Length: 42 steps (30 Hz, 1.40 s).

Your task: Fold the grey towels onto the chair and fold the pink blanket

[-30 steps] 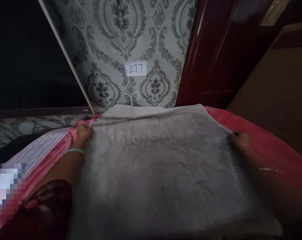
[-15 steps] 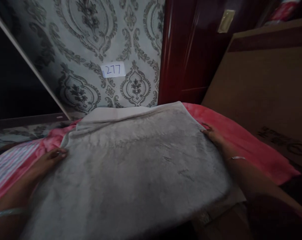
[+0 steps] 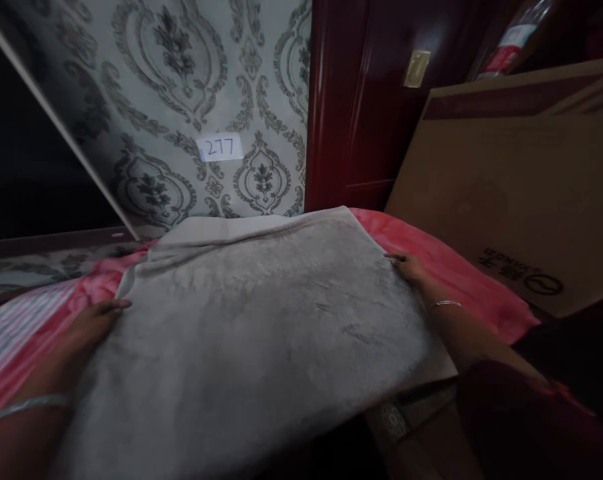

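On one grey towel (image 3: 261, 320), two hands lie flat.

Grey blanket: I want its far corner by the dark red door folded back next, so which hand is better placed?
Probably the right hand: it rests on the grey blanket at its right edge, nearer that corner. The left hand lies at the opposite edge.

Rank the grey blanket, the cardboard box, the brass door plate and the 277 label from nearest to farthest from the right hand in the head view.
1. grey blanket: under the right hand, at its right edge.
2. cardboard box: to the right.
3. brass door plate: above, on the dark red door.
4. 277 label: up left, on the wallpaper.
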Motion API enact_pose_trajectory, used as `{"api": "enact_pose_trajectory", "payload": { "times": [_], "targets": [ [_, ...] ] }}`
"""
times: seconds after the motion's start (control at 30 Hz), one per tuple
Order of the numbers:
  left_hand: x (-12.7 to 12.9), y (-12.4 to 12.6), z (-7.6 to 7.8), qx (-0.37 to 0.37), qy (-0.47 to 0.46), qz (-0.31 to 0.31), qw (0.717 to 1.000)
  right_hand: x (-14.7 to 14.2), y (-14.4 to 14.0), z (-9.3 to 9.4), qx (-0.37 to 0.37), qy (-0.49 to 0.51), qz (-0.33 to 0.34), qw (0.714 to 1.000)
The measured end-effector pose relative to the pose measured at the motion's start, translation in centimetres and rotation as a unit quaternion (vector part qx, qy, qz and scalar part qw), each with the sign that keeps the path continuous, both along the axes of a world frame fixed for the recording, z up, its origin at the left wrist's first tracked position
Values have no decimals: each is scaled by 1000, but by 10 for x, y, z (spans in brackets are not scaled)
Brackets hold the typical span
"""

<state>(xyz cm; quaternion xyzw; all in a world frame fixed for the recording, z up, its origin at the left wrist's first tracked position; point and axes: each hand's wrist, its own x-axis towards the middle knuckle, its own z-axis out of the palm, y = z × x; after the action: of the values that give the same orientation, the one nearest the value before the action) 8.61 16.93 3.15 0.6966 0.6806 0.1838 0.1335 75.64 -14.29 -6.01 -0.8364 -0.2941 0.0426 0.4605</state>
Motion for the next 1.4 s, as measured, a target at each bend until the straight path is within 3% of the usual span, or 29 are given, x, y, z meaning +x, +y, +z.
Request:
{"api": "enact_pose_trajectory", "payload": {
  "times": [0.1, 0.23, 0.33, 0.4, 0.5, 0.67, 0.9, 1.17, 1.4],
  "targets": [
    [0, 0, 2, -13, -41, 2, 999, -5, -6, 3, -25, -14, -13, 1000],
    [13, -1, 1, 63, -14, -27, 998, -21, 5, 15, -41, -75, 5, 996],
    [41, -6, -6, 86, -28, -147, 985, -49, 32, 22, -32, -110, 100, 988],
    [61, -8, -12, 77, -49, -290, 953, -72, 53, 21, -20, -95, 182, 978],
    [75, -8, -24, 58, -71, -362, 928, -98, 75, 11, -5, -52, 269, 962],
    [62, -3, -50, 76, -63, -355, 930, -106, 82, -18, 23, -3, 282, 959],
    [61, 5, -67, 101, -37, -359, 927, -100, 86, -37, 23, -77, 294, 952],
    [67, -2, -61, 159, -24, -338, 927, -123, 87, -27, -12, -247, 241, 939],
    [71, -6, -47, 217, -36, -295, 930, -137, 82, -11, 50, -272, 148, 949]
  ]
}}
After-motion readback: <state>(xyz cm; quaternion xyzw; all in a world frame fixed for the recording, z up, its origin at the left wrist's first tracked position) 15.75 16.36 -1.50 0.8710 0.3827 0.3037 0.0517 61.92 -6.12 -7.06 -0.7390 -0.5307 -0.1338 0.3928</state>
